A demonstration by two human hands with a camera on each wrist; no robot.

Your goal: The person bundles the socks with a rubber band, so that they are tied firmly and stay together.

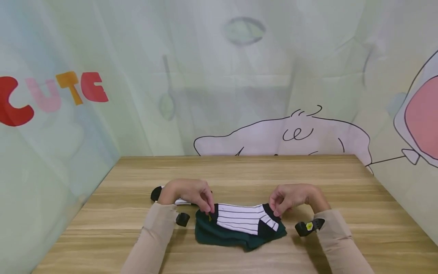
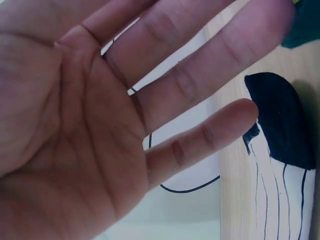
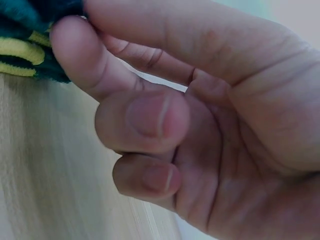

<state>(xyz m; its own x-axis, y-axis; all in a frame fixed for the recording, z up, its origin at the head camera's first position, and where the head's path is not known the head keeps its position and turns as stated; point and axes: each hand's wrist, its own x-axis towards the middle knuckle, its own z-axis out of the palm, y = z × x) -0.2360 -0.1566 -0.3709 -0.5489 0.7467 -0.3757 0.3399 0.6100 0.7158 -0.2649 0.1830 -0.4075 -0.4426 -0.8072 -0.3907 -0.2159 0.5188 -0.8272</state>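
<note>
A white ankle sock point(image 1: 239, 219) with thin dark stripes, black ends and a black heel patch lies stretched sideways over a dark green knitted piece point(image 1: 222, 236). At its left black end, my left hand point(image 1: 193, 194) pinches the fabric between thumb and fingers. My right hand point(image 1: 291, 198) pinches the right black end. In the right wrist view, thumb and index finger meet at the edge of dark green fabric point(image 3: 25, 20) with yellow loops. A second striped sock point(image 2: 282, 120) lies on the table behind my left hand, which partly hides it in the head view.
The wood-grain table point(image 1: 342, 182) reaches back to a printed cloth backdrop point(image 1: 205, 95) that also stands along both sides. A dark wrist camera point(image 1: 183, 219) is on the left wrist, another wrist camera point(image 1: 308, 227) on the right.
</note>
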